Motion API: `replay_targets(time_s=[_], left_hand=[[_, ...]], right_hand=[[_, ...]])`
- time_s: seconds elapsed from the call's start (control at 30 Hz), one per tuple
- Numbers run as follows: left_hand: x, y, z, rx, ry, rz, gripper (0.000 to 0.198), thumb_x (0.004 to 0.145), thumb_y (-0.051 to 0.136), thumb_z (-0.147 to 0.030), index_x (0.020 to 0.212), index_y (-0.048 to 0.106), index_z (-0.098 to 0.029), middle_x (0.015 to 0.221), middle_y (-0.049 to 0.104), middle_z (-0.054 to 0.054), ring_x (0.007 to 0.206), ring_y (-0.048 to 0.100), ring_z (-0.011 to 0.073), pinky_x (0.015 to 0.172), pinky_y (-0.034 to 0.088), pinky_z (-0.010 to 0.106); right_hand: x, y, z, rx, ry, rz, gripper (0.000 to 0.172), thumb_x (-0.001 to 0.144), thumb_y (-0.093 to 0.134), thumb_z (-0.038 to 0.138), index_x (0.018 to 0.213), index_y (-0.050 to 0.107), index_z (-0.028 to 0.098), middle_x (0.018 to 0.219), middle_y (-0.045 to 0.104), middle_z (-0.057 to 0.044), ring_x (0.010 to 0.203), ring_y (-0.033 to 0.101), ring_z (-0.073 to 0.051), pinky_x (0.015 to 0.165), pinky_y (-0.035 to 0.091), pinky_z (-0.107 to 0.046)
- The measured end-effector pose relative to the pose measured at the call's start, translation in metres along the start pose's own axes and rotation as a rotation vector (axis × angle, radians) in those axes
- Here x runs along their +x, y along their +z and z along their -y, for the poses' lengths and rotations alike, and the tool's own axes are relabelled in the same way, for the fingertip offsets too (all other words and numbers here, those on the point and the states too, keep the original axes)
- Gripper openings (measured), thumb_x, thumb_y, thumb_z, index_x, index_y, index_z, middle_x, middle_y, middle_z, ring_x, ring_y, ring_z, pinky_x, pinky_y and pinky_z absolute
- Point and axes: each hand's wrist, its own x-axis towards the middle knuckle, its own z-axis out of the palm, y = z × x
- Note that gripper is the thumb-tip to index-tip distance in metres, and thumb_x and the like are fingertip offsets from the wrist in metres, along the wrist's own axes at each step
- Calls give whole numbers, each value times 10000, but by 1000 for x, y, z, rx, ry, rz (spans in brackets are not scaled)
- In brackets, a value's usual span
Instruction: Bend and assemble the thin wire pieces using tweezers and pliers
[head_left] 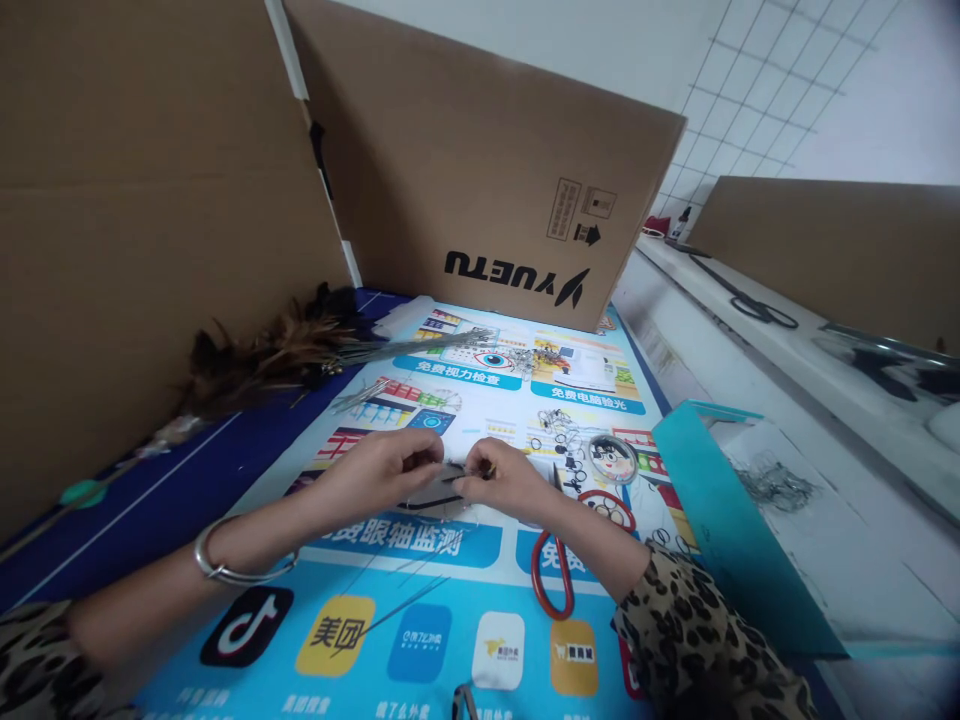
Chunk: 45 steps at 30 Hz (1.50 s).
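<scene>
Over the printed mat (480, 545) my two hands work close together, fingertips pinched. Between the fingers of my left hand (394, 465) and my right hand (510, 480) runs a thin dark wire-like piece; its exact kind is too small to make out. Under them a curved black strip (431, 504) shows, its right end by my right fingers. Red-handled scissors (568, 590) lie partly beneath my right forearm. Beyond that forearm are a round clear-lidded container (613, 459) and a scatter of small black loops (559, 425). Several thin dark wires (409, 605) lie nearer me.
Brown feathers (277, 335) and a bundle of thin metal stems (420, 346) lie at the back left. Cardboard panels (480, 150) stand behind and left. A teal box (731, 530) holding tangled wire (776, 487) sits right. Black scissors (754, 305) rest on the white ledge.
</scene>
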Motion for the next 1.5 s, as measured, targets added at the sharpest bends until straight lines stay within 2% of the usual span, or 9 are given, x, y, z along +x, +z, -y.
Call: replay_targets(time_s=[0.17, 0.3, 0.4, 0.57, 0.77, 0.9, 1.0, 1.2, 1.5], left_hand=[[8, -22, -16, -22, 53, 70, 151, 810, 475, -279, 818, 595, -188, 690, 594, -19, 628, 520, 114, 563, 354, 208], [27, -50, -24, -14, 108, 86, 169, 810, 466, -268, 833, 617, -195, 676, 605, -21, 609, 525, 107, 550, 349, 201], [44, -67, -30, 44, 170, 37, 180, 803, 475, -273, 831, 636, -196, 724, 628, -12, 638, 534, 111, 574, 351, 205], [68, -80, -37, 80, 251, -22, 217, 819, 455, -300, 828, 642, -192, 761, 635, 1, 680, 537, 124, 602, 353, 212], [87, -89, -27, 47, 279, -42, 204, 812, 446, -278, 823, 627, -184, 761, 624, 1, 688, 530, 126, 601, 352, 208], [93, -91, -13, -35, 236, -27, 198, 802, 444, -278, 805, 615, -178, 717, 598, -8, 640, 515, 114, 554, 344, 195], [96, -87, -1, -102, 210, 5, 182, 784, 456, -282, 772, 604, -177, 657, 558, -19, 572, 489, 101, 508, 334, 188], [96, -79, 13, -329, 112, 153, 148, 747, 489, -303, 745, 562, -174, 563, 484, -35, 467, 502, 97, 420, 343, 177], [93, -81, 16, -389, 90, 171, 320, 816, 426, -452, 751, 544, -162, 678, 585, 5, 504, 572, 113, 427, 387, 185]], right_hand=[[2, -18, 18, 217, 28, 201, 284, 769, 575, 451, 833, 542, 177, 743, 542, 20, 682, 497, -107, 606, 388, -217], [7, -38, 37, 383, 52, 188, 282, 813, 530, 424, 964, 521, 185, 812, 581, -3, 702, 556, -110, 650, 429, -239], [13, -55, 46, 382, 54, 132, 253, 804, 552, 373, 975, 509, 192, 788, 587, 2, 673, 572, -105, 623, 434, -230], [27, -74, 49, 137, -28, -8, 159, 818, 523, 337, 841, 544, 181, 735, 577, 12, 650, 555, -101, 603, 425, -222], [41, -81, 49, -402, -269, -359, 110, 801, 539, 224, 902, 578, 203, 817, 585, -11, 745, 522, -125, 703, 427, -254], [44, -80, 48, -634, -492, -305, 221, 845, 461, 151, 1008, 590, 227, 954, 572, -54, 892, 515, -153, 765, 419, -273], [47, -76, 46, -798, -528, -230, 269, 852, 461, 140, 1048, 594, 267, 934, 561, -51, 854, 511, -150, 712, 411, -258], [53, -63, 37, -1015, -547, -148, 205, 861, 489, 176, 1007, 596, 273, 894, 576, -29, 804, 506, -144, 684, 381, -252], [47, -68, 25, -948, -702, -172, 220, 878, 448, 119, 1039, 575, 200, 958, 634, -51, 872, 548, -148, 746, 414, -282]])
